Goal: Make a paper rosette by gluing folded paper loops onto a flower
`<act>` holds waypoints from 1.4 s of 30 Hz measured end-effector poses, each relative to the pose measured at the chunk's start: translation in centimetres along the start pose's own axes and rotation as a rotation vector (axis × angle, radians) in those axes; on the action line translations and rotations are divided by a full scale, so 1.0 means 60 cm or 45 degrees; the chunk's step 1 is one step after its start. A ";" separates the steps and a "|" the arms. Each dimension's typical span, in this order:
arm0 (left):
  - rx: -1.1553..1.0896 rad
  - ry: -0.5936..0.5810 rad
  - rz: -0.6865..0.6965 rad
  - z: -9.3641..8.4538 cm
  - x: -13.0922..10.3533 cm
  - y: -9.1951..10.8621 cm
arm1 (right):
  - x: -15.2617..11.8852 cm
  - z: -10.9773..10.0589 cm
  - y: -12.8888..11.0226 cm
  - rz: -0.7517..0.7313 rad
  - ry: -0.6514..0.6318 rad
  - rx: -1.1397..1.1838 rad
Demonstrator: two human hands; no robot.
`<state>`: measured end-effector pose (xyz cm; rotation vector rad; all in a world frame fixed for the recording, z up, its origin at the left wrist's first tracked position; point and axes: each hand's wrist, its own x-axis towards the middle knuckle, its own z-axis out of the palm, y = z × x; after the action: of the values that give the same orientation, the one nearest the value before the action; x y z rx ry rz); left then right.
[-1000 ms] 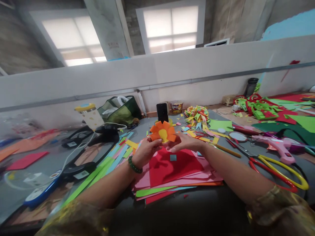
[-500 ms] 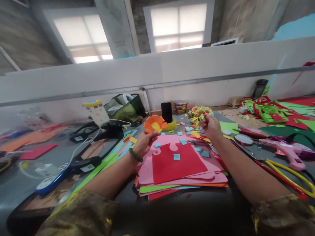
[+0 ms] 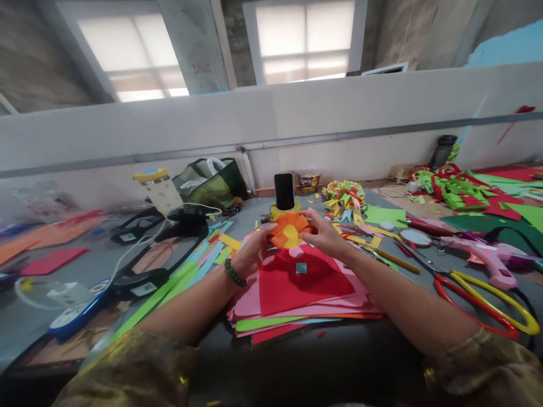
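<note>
- Holding the orange flower [image 3: 291, 233] at its left petals, the left hand [image 3: 253, 251] is closed there; some of its fingertips are hidden behind the paper.
- The right hand [image 3: 326, 236] meets the flower from the other side, thumb and fingers at the right petals. The view is small here, so I cannot tell surely whether it is pinching or only touching.
- The hands are near each other, with the flower between them, in front of the black phone [image 3: 284, 191] and a little right of it.
- The flower covers part of the yellow ring [image 3: 279, 211] at the foot of the phone.
- Nearer to the person than the phone, the red sheet [image 3: 292, 288] lies on a pile of coloured sheets [image 3: 271, 325]; its far edge is partly hidden by hands and flower.
- Far left of the phone, a clear bag [image 3: 40, 209] is blurred, and its contents are hard to make out.
- Both sleeves are cut off by the lower border.
- The flower turns its yellow centre [image 3: 291, 236] towards the person and somewhat upward, away from the phone. Being nearly round, it shows no clear long axis.
</note>
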<state>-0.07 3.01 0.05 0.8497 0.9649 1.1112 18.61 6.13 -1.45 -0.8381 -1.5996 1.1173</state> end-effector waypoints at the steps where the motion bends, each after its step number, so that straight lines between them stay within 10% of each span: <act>1: 0.014 -0.011 -0.011 -0.001 0.001 0.002 | -0.001 -0.001 0.000 -0.001 -0.035 -0.007; 12: 0.004 -0.006 0.139 0.005 0.001 -0.003 | -0.001 -0.003 0.000 0.205 0.007 0.190; 25: -0.033 0.005 0.264 0.012 0.002 -0.008 | -0.014 0.015 -0.004 0.308 -0.655 0.032; 36: -0.120 0.229 0.229 -0.015 0.019 0.025 | 0.040 -0.092 -0.008 -0.018 0.365 0.240; 42: -0.134 0.221 0.214 0.005 0.007 0.016 | 0.021 -0.046 -0.003 0.171 0.255 0.213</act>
<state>-0.04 3.60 0.93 0.7682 0.9813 1.3861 20.88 7.93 -0.58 -0.9255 -1.2822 1.2034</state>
